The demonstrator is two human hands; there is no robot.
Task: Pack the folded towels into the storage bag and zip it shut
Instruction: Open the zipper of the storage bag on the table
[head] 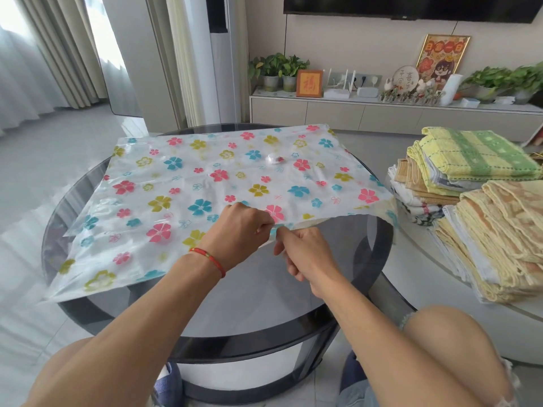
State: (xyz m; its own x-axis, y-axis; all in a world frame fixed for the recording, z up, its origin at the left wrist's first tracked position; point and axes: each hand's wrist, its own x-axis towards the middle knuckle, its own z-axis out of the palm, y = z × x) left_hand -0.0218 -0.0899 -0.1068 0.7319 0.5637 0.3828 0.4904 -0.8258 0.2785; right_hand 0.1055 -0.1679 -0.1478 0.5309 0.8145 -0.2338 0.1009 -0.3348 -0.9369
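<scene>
Head view: left grip [239, 230] and right grip [305, 254] both pinch the bag's [205, 177] near edge, fingers curled on the plastic side by side, likely to part the mouth for loading. It lies flat and empty across the round glass counter [379, 245]; the towels [482, 201] wait stacked well apart, at right.

- You get bright daylight from the curtains [44, 54], far up-left of your left hand [238, 230].
- Glare whitens the floor [17, 259] left of it.
- Edges bow; towels [482, 160] right of your hands look soft.
</scene>
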